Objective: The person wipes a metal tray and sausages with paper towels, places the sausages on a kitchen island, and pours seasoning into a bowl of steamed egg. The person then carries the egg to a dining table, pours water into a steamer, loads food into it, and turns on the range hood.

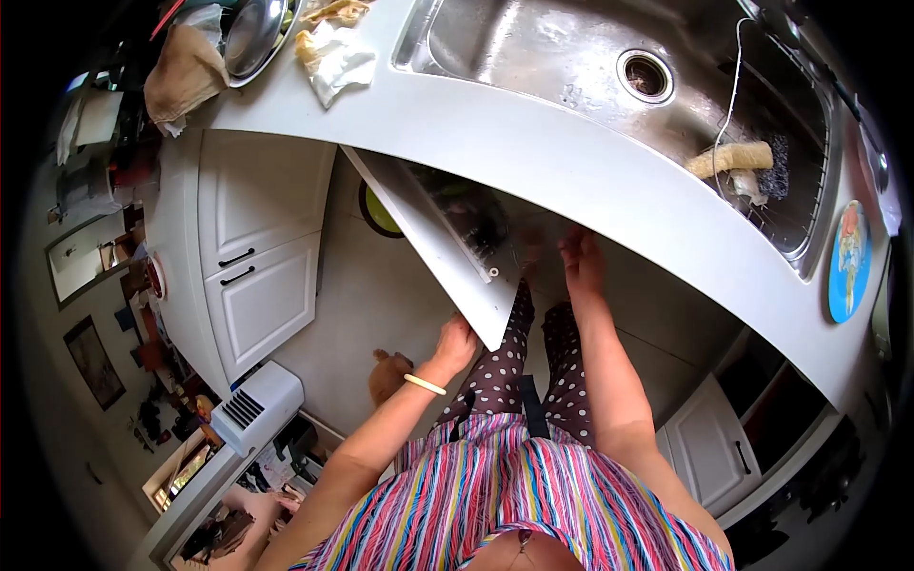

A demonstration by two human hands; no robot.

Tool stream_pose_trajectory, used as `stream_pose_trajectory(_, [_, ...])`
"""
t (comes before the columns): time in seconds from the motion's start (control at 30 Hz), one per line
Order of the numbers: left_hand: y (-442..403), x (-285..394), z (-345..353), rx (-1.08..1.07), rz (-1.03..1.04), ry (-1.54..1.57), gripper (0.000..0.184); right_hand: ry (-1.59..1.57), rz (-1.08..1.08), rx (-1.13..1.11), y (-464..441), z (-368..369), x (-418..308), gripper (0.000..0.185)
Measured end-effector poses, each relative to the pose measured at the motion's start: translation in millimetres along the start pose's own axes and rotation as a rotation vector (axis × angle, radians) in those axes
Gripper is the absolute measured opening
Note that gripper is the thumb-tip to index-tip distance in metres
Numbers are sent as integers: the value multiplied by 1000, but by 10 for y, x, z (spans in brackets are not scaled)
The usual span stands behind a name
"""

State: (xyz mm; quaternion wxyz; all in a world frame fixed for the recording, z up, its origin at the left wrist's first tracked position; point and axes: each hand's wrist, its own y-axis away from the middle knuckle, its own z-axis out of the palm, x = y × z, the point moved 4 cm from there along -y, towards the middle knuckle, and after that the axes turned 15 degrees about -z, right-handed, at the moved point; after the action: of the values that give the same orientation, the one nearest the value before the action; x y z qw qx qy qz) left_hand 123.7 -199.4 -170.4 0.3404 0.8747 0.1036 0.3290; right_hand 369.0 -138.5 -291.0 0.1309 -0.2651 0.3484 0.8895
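Observation:
A white cabinet door [443, 243] stands swung out below the counter, angled toward my legs. My left hand [455, 344], with a pale yellow bangle at the wrist, is closed around the door's free edge; some of its fingers are hidden behind the panel. Against the inner side of the door shows a dark, shiny shape that I cannot make out. My right hand [582, 259] hangs just under the counter's front edge, right of the door, fingers loosely bent and apart, with nothing visible in it.
Above are the white counter [457, 109] and a steel sink [562, 57] holding a loofah [731, 159]. A metal bowl [255, 38], a cloth [186, 76] and a crumpled wrapper [335, 62] lie at left. Behind the door is a green round item [383, 211]; a brown furry shape [388, 378] is on the floor.

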Motion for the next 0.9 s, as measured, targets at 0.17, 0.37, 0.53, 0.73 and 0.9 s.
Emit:
stream_pose_trajectory(0.17, [10,-65,32,-2,-10,32,23,-162,181,-164,1,-158,451,19])
stream_pose_trajectory(0.37, [22,-32,32,30,2,75,22,-185,365,62,69,-131,641,19])
stream_pose_trajectory(0.53, [22,58,-7,44,8,122,22,-72,371,-248,-333,-474,1110,25])
stream_pose_trajectory(0.73, [32,89,13,33,-18,140,22,22,309,-244,-382,-642,1476,29])
stream_pose_trajectory(0.9, [2,172,80,30,-34,128,21,319,456,-35,-240,-648,1223,35])
